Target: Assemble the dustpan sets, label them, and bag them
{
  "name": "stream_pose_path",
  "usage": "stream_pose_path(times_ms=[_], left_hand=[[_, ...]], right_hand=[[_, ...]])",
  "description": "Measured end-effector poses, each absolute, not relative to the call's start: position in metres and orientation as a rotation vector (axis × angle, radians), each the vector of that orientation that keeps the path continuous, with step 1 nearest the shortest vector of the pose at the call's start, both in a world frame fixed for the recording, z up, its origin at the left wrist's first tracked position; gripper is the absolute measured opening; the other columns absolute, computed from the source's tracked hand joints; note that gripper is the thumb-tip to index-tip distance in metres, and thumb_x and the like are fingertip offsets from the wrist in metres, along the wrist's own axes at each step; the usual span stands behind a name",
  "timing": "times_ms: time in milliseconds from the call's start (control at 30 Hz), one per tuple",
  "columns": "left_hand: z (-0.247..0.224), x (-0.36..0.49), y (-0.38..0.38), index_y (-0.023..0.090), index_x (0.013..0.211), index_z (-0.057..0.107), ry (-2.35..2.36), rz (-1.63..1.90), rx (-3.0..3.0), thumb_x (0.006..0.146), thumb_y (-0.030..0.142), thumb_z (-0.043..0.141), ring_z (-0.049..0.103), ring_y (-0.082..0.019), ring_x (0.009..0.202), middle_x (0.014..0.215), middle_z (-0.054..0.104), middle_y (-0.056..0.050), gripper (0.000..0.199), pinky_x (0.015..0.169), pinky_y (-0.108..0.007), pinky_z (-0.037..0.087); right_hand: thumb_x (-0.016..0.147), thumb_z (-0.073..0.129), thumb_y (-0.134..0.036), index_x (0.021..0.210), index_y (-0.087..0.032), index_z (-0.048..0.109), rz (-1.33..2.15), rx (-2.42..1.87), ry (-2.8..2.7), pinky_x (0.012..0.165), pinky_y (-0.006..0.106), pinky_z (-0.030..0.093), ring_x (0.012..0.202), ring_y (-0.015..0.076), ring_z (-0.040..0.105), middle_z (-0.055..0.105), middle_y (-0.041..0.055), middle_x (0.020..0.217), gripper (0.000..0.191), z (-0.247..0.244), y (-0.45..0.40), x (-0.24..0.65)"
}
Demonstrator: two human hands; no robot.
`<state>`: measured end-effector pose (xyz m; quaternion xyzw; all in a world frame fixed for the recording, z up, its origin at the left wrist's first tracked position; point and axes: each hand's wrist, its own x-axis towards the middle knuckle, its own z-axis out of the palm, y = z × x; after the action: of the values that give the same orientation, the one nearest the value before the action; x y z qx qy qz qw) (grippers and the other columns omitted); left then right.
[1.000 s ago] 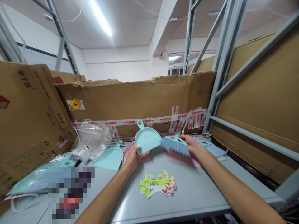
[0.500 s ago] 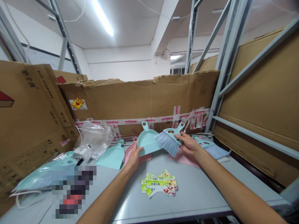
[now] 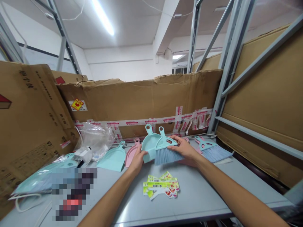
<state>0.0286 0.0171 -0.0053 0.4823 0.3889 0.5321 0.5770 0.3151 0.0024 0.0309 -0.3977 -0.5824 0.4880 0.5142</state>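
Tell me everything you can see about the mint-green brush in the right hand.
This is a small hand brush with a mint-green plastic body, a rounded handle with a hanging hole, and a wide fan of pale blue bristles. It looks clean. It stands upright with the bristles down, held by the right hand, whose fingers lie across its head. It overlaps the front of a matching mint-green dustpan gripped in the left hand, above a grey table.

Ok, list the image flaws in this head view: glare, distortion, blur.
Head view: white ceiling strip light blooms into glare, grey metal rack upright bows from wide-angle distortion, pale glare streaks the grey table top, a pixelated mosaic patch hides the lower left.
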Motion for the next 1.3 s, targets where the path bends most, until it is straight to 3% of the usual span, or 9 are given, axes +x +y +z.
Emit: stream_pose_path(times_ms=[167, 433, 567, 633, 733, 800, 967, 1100, 1300], left_hand=[[-0.007, 0.035, 0.008, 0.024, 0.133, 0.064, 0.860, 1.187, 1.215, 0.076, 0.024, 0.068, 0.072, -0.024, 0.095, 0.111, 0.078, -0.004, 0.057, 0.082, -0.032, 0.056], [-0.001, 0.046, -0.006, 0.026, 0.133, 0.066, 0.831, 1.237, 1.346, 0.096, 0.061, 0.073, 0.063, -0.035, 0.140, 0.143, 0.073, -0.011, 0.052, 0.118, -0.049, 0.049], [0.001, 0.047, -0.007, 0.023, 0.141, 0.061, 0.868, 1.217, 1.485, 0.085, 0.061, 0.088, 0.068, -0.036, 0.135, 0.143, 0.073, -0.014, 0.073, 0.117, -0.052, 0.052], [-0.001, 0.046, -0.005, 0.023, 0.146, 0.060, 0.866, 1.235, 1.535, 0.083, 0.060, 0.090, 0.068, -0.036, 0.136, 0.146, 0.072, -0.015, 0.078, 0.117, -0.051, 0.052], [-0.004, 0.046, -0.001, 0.024, 0.148, 0.061, 0.846, 1.276, 1.557, 0.087, 0.059, 0.087, 0.065, -0.036, 0.142, 0.151, 0.070, -0.014, 0.076, 0.121, -0.051, 0.049], [-0.005, 0.046, 0.000, 0.025, 0.148, 0.063, 0.848, 1.283, 1.560, 0.089, 0.058, 0.086, 0.064, -0.037, 0.143, 0.150, 0.071, -0.013, 0.072, 0.122, -0.052, 0.048], [-0.003, 0.045, -0.002, 0.024, 0.146, 0.065, 0.831, 1.291, 1.549, 0.090, 0.056, 0.085, 0.065, -0.037, 0.141, 0.147, 0.073, -0.013, 0.067, 0.123, -0.053, 0.049], [0.002, 0.045, -0.007, 0.025, 0.146, 0.066, 0.793, 1.263, 1.523, 0.090, 0.056, 0.086, 0.066, -0.038, 0.141, 0.148, 0.073, -0.013, 0.067, 0.122, -0.054, 0.049], [0.007, 0.046, -0.014, 0.026, 0.146, 0.066, 0.761, 1.208, 1.475, 0.088, 0.056, 0.088, 0.065, -0.040, 0.142, 0.148, 0.073, -0.013, 0.068, 0.122, -0.056, 0.049]], right_hand=[[0.085, 0.089, -0.059, 0.113, -0.026, 0.066, 1.082, -0.925, -1.420, 0.074, 0.028, 0.054, 0.087, 0.0197, 0.067, 0.074, -0.0001, 0.105, 0.049, 0.027, -0.005, 0.297], [0.090, 0.079, -0.068, 0.125, -0.030, 0.057, 1.191, -0.919, -1.378, 0.055, 0.028, 0.050, 0.061, 0.0176, 0.063, 0.067, -0.0052, 0.080, 0.057, 0.013, -0.007, 0.279], [0.089, 0.084, -0.060, 0.130, -0.027, 0.062, 1.062, -0.901, -1.471, 0.081, 0.036, 0.061, 0.092, 0.0241, 0.075, 0.078, 0.0026, 0.108, 0.057, 0.015, -0.010, 0.278], [0.086, 0.089, -0.053, 0.137, -0.026, 0.062, 0.977, -0.899, -1.542, 0.102, 0.042, 0.060, 0.119, 0.0288, 0.073, 0.077, 0.0065, 0.130, 0.063, 0.017, -0.011, 0.280], [0.090, 0.086, -0.050, 0.147, -0.028, 0.060, 0.899, -0.879, -1.578, 0.114, 0.045, 0.055, 0.136, 0.0298, 0.067, 0.071, 0.0091, 0.148, 0.066, 0.018, -0.009, 0.284], [0.095, 0.080, -0.050, 0.143, -0.027, 0.063, 0.837, -0.874, -1.567, 0.111, 0.044, 0.057, 0.133, 0.0290, 0.070, 0.072, 0.0101, 0.147, 0.056, 0.019, -0.008, 0.287], [0.096, 0.079, -0.052, 0.118, -0.026, 0.077, 0.426, -1.029, -1.574, 0.090, 0.043, 0.060, 0.097, 0.0284, 0.075, 0.081, 0.0088, 0.109, 0.034, 0.026, -0.015, 0.290], [0.093, 0.082, -0.053, 0.107, -0.026, 0.082, 0.235, -1.022, -1.563, 0.092, 0.044, 0.056, 0.102, 0.0301, 0.069, 0.076, 0.0105, 0.108, 0.031, 0.030, -0.016, 0.289], [0.085, 0.086, -0.065, 0.119, -0.025, 0.078, 0.866, -0.911, -1.336, 0.095, 0.042, 0.057, 0.109, 0.0302, 0.072, 0.079, 0.0091, 0.119, 0.053, 0.019, -0.007, 0.283]])
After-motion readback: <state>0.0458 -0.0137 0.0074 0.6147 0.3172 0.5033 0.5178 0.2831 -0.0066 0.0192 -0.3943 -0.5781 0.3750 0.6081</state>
